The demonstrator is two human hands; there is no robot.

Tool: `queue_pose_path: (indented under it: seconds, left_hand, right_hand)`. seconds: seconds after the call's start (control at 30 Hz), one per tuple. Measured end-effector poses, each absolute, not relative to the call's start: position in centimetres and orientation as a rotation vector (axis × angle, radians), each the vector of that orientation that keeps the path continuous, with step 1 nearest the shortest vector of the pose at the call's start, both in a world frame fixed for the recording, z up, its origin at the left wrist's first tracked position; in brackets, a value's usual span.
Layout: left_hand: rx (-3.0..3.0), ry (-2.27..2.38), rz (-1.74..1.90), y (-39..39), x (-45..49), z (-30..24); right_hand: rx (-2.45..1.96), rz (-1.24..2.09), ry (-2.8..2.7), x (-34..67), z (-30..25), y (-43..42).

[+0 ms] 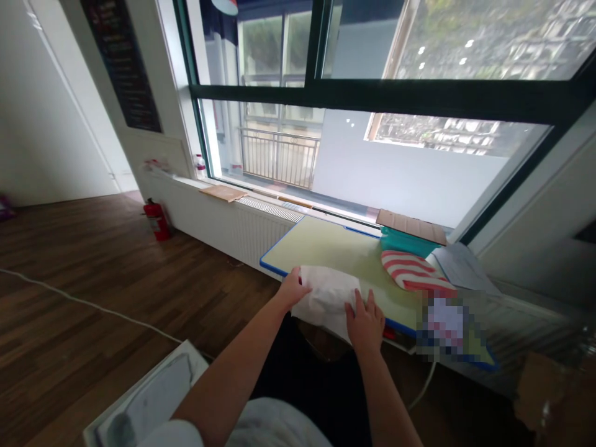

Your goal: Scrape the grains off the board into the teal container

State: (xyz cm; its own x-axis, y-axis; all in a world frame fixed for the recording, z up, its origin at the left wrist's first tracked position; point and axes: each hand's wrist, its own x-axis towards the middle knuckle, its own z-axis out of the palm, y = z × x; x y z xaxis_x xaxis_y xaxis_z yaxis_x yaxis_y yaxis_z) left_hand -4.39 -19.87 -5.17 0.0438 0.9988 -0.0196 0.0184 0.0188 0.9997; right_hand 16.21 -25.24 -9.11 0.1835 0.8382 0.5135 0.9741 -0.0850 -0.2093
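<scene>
A white cloth (326,297) lies over the near edge of a pale green table with a blue rim (279,268). My left hand (292,289) grips the cloth's left end, fingers curled on it. My right hand (365,323) rests flat on the cloth's right part, fingers spread and pressing down.
A red-and-white striped cloth (414,272) lies to the right on the table, with a teal item (405,242) behind it and papers (459,264) beside. A white radiator (251,230) runs under the window. A red fire extinguisher (157,218) stands on the wooden floor at left.
</scene>
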Motion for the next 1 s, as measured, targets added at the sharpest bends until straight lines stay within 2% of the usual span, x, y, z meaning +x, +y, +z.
queue_pose_path:
  seconds: [0.17,0.4,0.53,0.7,0.87,1.0]
  left_hand:
    - [1.020,0.864,1.261,-22.4,-4.2,-5.0]
    - [0.895,0.365,1.166,-28.0,-8.6,-0.8]
    - [0.772,0.253,1.211,-30.3,-11.7,0.3]
    - [0.714,0.359,1.317,-32.2,-13.9,0.4]
    - [0.783,0.548,1.363,-32.6,-14.5,-0.3]
    - [0.966,0.774,1.343,-32.4,-13.9,-0.7]
  right_hand:
    - [-1.678,-0.004,-1.681,18.1,-9.8,-25.5]
    - [-1.170,0.804,-1.091,13.3,-11.0,-28.4]
    - [-0.862,1.310,-0.980,8.9,-10.3,-29.9]
    - [-0.559,1.909,-0.926,3.9,-7.4,-32.0]
    - [-0.473,2.105,-0.823,0.5,-6.0,-34.5]
    - [-0.615,2.074,-0.732,0.9,-5.9,-34.9]
